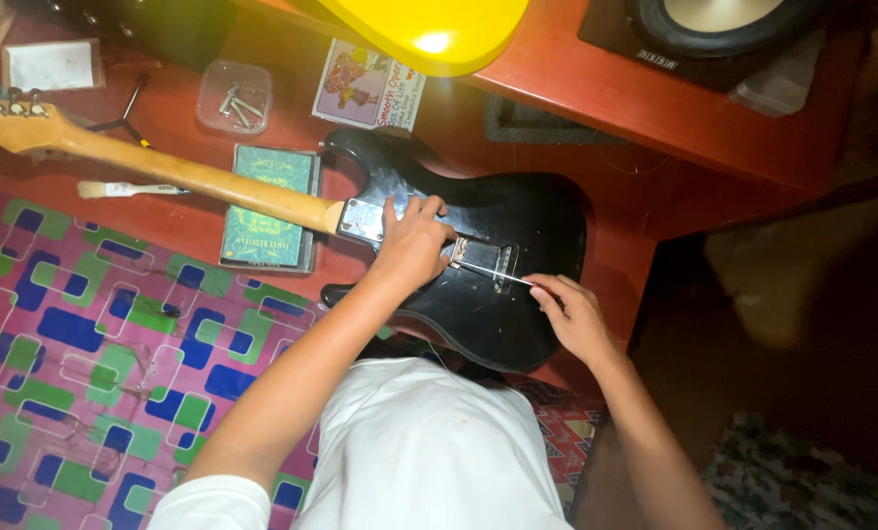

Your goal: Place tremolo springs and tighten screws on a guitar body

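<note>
Black guitar body (517, 211) lies back-up on the red desk (655, 108). Your left hand (412, 240) presses flat, fingers spread, near the neck plate (361, 221); keep it firm. Your right hand (576, 314) pinches a thin screwdriver (493, 274); hold it straight into the cavity.

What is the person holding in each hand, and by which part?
The right hand pinches a thin silvery spring or rod by its near end. The left hand holds nothing; it presses on the back of the glossy black electric guitar body.
</note>
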